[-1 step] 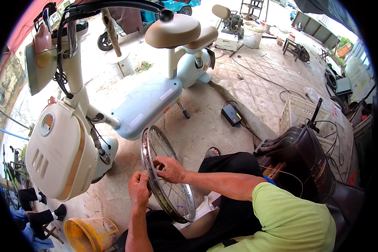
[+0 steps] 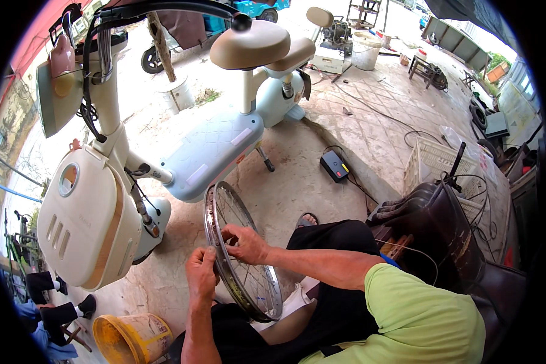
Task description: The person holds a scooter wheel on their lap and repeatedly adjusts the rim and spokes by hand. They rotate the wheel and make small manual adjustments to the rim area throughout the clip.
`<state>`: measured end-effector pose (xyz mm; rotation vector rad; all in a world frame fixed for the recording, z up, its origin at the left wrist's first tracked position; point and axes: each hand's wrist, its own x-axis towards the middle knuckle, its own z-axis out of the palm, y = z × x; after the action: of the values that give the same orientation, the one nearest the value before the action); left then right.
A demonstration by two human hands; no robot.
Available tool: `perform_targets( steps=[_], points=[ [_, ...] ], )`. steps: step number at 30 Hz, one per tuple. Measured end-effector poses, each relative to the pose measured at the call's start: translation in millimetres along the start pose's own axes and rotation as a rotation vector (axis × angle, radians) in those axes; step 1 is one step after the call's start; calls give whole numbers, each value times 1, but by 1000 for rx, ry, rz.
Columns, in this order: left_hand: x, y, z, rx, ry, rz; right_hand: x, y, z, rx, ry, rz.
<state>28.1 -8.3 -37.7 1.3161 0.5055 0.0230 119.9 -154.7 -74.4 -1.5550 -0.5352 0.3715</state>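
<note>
A bare spoked wheel rim (image 2: 252, 291) stands upright on edge between my knees, dark and worn, with thin metal spokes. My left hand (image 2: 201, 273) clasps its left edge from outside. My right hand (image 2: 244, 242) reaches across from the right, its fingers pinched on the upper part of the rim where the spokes meet it. Whether a small tool sits in those fingers is too small to tell. My black-trousered legs lie under the wheel.
A cream and pale-blue electric scooter (image 2: 212, 148) stands just ahead and left, its front wheel missing. A yellow bucket (image 2: 130, 337) sits lower left. A black charger box (image 2: 333, 165), cables, a white crate (image 2: 434, 164) and a dark seat (image 2: 446, 233) lie to the right.
</note>
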Motion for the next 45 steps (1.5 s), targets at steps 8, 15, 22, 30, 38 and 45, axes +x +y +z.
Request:
perform_targets(
  steps=[8, 15, 22, 30, 38, 45],
  points=[
    [-1, 2, 2, 7, 5, -8, 2, 14, -4, -179, -19, -239],
    [-2, 3, 5, 17, 3, -10, 0, 5, -4, -34, -13, -18],
    [4, -6, -1, 126, 89, -25, 2, 16, 1, -95, -14, -177],
    [0, 1, 0, 78, 10, -22, 2, 18, 1, -79, 5, -49],
    [-4, 6, -1, 90, 25, -55, -2, 9, 0, -113, -24, -81],
    [-3, 4, -1, 65, -9, -27, 1, 15, -2, -71, -27, -45]
  ],
)
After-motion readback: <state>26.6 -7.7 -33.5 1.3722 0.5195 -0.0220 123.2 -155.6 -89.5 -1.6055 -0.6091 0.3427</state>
